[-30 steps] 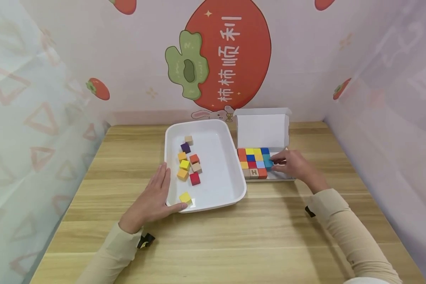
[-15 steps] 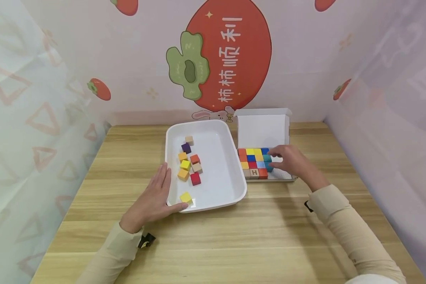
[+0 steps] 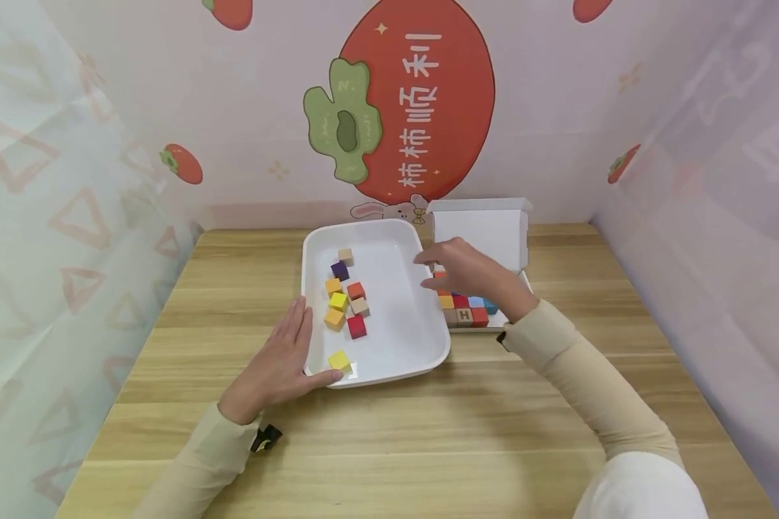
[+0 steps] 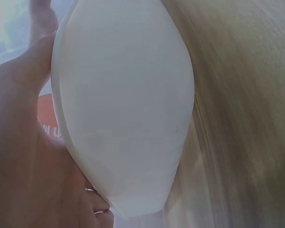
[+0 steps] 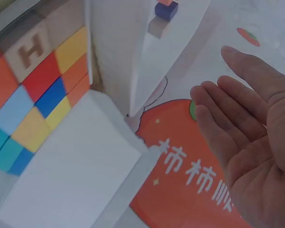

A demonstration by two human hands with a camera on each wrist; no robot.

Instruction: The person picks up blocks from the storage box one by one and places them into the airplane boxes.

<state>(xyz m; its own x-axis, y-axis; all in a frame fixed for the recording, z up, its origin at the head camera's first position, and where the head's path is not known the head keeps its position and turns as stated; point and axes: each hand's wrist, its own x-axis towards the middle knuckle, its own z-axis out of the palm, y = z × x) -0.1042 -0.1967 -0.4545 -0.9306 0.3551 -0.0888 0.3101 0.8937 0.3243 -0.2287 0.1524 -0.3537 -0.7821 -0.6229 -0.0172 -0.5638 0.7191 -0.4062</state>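
Note:
In the head view my left hand (image 3: 279,364) rests on the near left corner of the white tray (image 3: 405,339), thumb on the rim beside a yellow cube (image 3: 339,361). Several other cubes, among them a purple one (image 3: 340,271) and a red one (image 3: 356,326), lie in the tray's left half. My right hand (image 3: 470,272) hovers over the tray's right rim and the box of cubes, partly hiding them. In the right wrist view that hand (image 5: 256,123) holds nothing, its fingers apart from the thumb. The left wrist view shows my left hand (image 4: 33,142) against the tray's side (image 4: 128,109).
The white box (image 3: 511,326) stands right of the tray, its lid (image 3: 506,234) raised at the back; rows of coloured cubes and an H cube (image 3: 464,316) fill its left part. Printed cloth walls surround the wooden table (image 3: 428,447).
My right hand has let go of the teal cube at the right of the box's rows and moved left to the tray's rim. My left hand has stayed on the tray.

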